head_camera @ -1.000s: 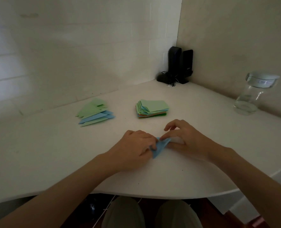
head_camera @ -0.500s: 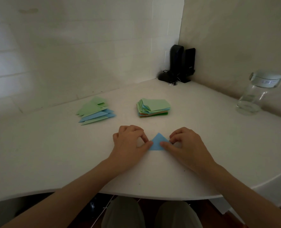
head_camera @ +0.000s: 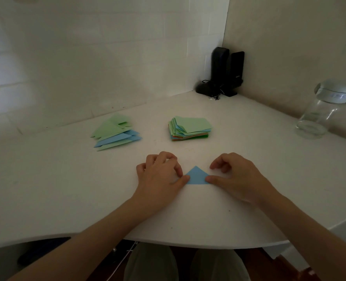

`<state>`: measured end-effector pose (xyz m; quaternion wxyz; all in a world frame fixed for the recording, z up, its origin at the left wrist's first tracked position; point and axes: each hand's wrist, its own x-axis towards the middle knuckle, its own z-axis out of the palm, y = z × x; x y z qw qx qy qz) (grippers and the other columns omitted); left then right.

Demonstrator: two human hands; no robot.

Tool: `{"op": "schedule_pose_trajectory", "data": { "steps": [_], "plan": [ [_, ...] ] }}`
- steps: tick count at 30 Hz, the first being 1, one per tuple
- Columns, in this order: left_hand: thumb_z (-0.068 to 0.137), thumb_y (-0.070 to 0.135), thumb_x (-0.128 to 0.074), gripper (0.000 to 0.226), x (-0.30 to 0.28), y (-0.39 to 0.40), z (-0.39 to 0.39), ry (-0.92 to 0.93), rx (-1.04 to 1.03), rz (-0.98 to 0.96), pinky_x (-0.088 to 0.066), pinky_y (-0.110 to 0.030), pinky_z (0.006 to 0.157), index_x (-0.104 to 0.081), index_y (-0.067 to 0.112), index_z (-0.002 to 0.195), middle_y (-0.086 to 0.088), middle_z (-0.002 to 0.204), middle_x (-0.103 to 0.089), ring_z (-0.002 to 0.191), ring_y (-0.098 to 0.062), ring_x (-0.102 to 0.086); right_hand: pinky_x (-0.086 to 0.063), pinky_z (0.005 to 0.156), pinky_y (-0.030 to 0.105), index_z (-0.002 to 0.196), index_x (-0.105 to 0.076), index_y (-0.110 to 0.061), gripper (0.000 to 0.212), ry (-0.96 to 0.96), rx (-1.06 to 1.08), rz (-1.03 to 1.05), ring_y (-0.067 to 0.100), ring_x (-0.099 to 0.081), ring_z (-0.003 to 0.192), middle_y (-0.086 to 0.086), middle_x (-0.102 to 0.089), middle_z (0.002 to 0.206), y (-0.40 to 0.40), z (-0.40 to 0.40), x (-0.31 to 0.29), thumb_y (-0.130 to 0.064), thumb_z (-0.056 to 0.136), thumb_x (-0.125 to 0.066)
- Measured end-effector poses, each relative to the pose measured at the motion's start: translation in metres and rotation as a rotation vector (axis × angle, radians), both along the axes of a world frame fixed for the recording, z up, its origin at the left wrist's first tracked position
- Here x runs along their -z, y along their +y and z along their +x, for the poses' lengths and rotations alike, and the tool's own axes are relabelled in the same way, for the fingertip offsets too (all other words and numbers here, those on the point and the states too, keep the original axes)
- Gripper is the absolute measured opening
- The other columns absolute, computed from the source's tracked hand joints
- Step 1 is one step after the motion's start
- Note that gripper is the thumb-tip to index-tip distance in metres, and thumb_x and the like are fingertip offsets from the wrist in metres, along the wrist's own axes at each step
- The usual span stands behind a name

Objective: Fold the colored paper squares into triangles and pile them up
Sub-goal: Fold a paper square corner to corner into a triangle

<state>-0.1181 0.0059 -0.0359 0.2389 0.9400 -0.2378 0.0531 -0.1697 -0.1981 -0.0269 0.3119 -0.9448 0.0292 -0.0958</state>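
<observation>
A folded blue paper triangle [head_camera: 196, 177] lies flat near the table's front edge, apex pointing away from me. My left hand [head_camera: 160, 175] presses its thumb on the triangle's left corner, the other fingers curled above the table. My right hand [head_camera: 235, 177] presses its thumb on the right corner, fingers curled likewise. A stack of unfolded colored squares [head_camera: 190, 128], green on top, sits behind the hands. To its left lies the pile of folded green and blue triangles [head_camera: 115, 132].
The white table [head_camera: 66, 189] curves along its front edge, with my knees below it. A glass jar [head_camera: 322, 112] with a lid stands at the far right. Two black speakers [head_camera: 227, 72] with cables occupy the back corner by the walls.
One second ago both hands were bunched over the blue paper, folding it. The hands have moved apart to its corners, and the paper lies flat as a triangle.
</observation>
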Motion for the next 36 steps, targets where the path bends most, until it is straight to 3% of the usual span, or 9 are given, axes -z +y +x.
{"op": "schedule_pose_trajectory", "data": {
  "steps": [3, 8, 13, 17, 21, 26, 29, 32, 36],
  "plan": [
    [0.088, 0.044, -0.057, 0.01, -0.002, 0.005, -0.002, 0.007, 0.031, -0.019, -0.016, -0.026, 0.087, -0.057, 0.034, 0.091, 0.021, 0.124, -0.042, 0.12, -0.008, -0.03, -0.036, 0.072, 0.003, 0.087, -0.06, -0.034, 0.022, 0.009, -0.027, 0.008, -0.001, -0.052, 0.083, -0.013, -0.055, 0.09, -0.004, -0.004, 0.0, -0.034, 0.073, -0.077],
    [0.091, 0.013, -0.056, 0.017, -0.005, 0.002, -0.012, -0.11, 0.174, -0.098, -0.036, -0.026, 0.087, -0.059, 0.017, 0.107, 0.002, 0.111, -0.053, 0.104, -0.015, -0.043, -0.035, 0.071, 0.002, 0.092, -0.065, -0.028, 0.019, -0.091, -0.02, 0.019, 0.0, -0.054, 0.083, -0.008, -0.057, 0.091, 0.004, -0.013, 0.0, -0.025, 0.076, -0.075],
    [0.093, 0.035, -0.053, 0.039, -0.015, -0.021, -0.023, -0.107, 0.137, 0.068, -0.034, -0.025, 0.087, -0.044, 0.017, 0.127, -0.003, 0.121, -0.046, 0.108, -0.018, -0.041, -0.037, 0.07, 0.004, 0.098, -0.066, -0.018, 0.02, -0.106, -0.009, 0.005, 0.007, -0.055, 0.077, -0.002, -0.058, 0.091, 0.014, -0.018, 0.0, -0.017, 0.079, -0.072],
    [0.084, 0.039, -0.066, 0.054, -0.026, -0.033, -0.017, 0.067, 0.057, 0.118, -0.039, -0.028, 0.085, -0.042, 0.018, 0.128, -0.007, 0.122, -0.045, 0.108, -0.023, -0.049, -0.036, 0.068, 0.005, 0.099, -0.066, -0.017, 0.02, -0.109, 0.017, -0.005, 0.008, -0.055, 0.077, -0.002, -0.059, 0.092, 0.015, -0.021, 0.002, -0.017, 0.079, -0.072],
    [0.077, 0.032, -0.075, 0.053, -0.03, -0.035, -0.014, 0.197, 0.06, -0.006, -0.048, -0.029, 0.083, -0.049, 0.02, 0.122, -0.004, 0.109, -0.057, 0.096, -0.018, -0.057, -0.037, 0.068, 0.004, 0.102, -0.067, -0.016, 0.024, -0.1, 0.036, 0.029, 0.009, -0.056, 0.077, 0.0, -0.061, 0.096, 0.013, -0.022, 0.001, -0.018, 0.078, -0.073],
    [0.078, 0.025, -0.074, 0.019, -0.025, -0.024, -0.011, 0.222, 0.098, -0.272, -0.038, -0.008, 0.055, -0.061, 0.018, 0.091, 0.007, 0.077, -0.06, 0.066, -0.002, -0.053, -0.035, 0.064, 0.007, 0.088, -0.066, -0.02, 0.019, -0.061, 0.045, 0.005, 0.006, -0.049, 0.072, -0.005, -0.053, 0.084, 0.015, -0.016, 0.0, -0.037, 0.082, -0.068],
    [0.08, 0.023, -0.072, 0.009, -0.025, -0.013, -0.003, 0.322, 0.041, -0.431, -0.04, -0.015, 0.057, -0.065, 0.018, 0.084, 0.006, 0.071, -0.065, 0.059, -0.005, -0.054, -0.033, 0.063, 0.014, 0.081, -0.064, -0.019, 0.023, -0.049, 0.029, -0.018, 0.008, -0.049, 0.079, -0.007, -0.054, 0.085, 0.02, -0.008, -0.002, -0.042, 0.084, -0.064],
    [0.085, 0.015, -0.069, 0.005, -0.035, 0.003, 0.011, 0.45, 0.001, -0.608, -0.041, -0.022, 0.055, -0.065, 0.016, 0.085, 0.001, 0.066, -0.065, 0.054, -0.007, -0.052, -0.033, 0.065, 0.003, 0.08, -0.064, -0.019, 0.017, -0.144, 0.057, 0.05, 0.002, -0.048, 0.073, -0.005, -0.058, 0.089, 0.026, 0.009, -0.009, -0.036, 0.084, -0.066],
    [0.086, 0.01, -0.067, 0.009, -0.042, 0.044, 0.054, 0.366, -0.147, -0.669, -0.041, -0.02, 0.055, -0.061, 0.016, 0.085, -0.004, 0.069, -0.066, 0.049, -0.003, -0.051, -0.034, 0.061, 0.004, 0.079, -0.063, -0.02, 0.018, -0.218, 0.16, 0.03, 0.001, -0.051, 0.069, -0.002, -0.062, 0.089, 0.024, 0.04, -0.018, -0.036, 0.086, -0.064]
  ]
}}
